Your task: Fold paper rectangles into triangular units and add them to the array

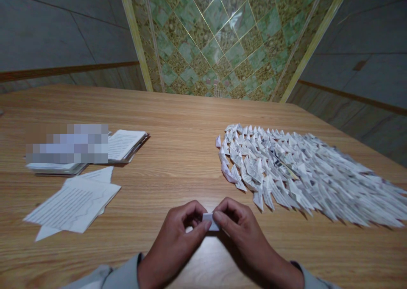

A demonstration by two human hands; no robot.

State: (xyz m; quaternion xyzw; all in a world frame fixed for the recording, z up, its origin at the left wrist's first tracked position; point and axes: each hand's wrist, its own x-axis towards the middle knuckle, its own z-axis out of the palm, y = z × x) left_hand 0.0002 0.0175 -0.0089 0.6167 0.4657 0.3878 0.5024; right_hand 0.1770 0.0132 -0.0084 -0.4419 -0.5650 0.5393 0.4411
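A small folded piece of white paper is pinched between both my hands, low over the wooden table. My left hand grips its left side with thumb and fingers closed. My right hand grips its right side, its fingertip pressed on top. Most of the paper is hidden by my fingers.
A large spread of several small folded printed-paper pieces covers the table's right side. An open book lies at the left, partly blurred. Loose printed sheets lie in front of it. A green tiled floor shows beyond the far table edge.
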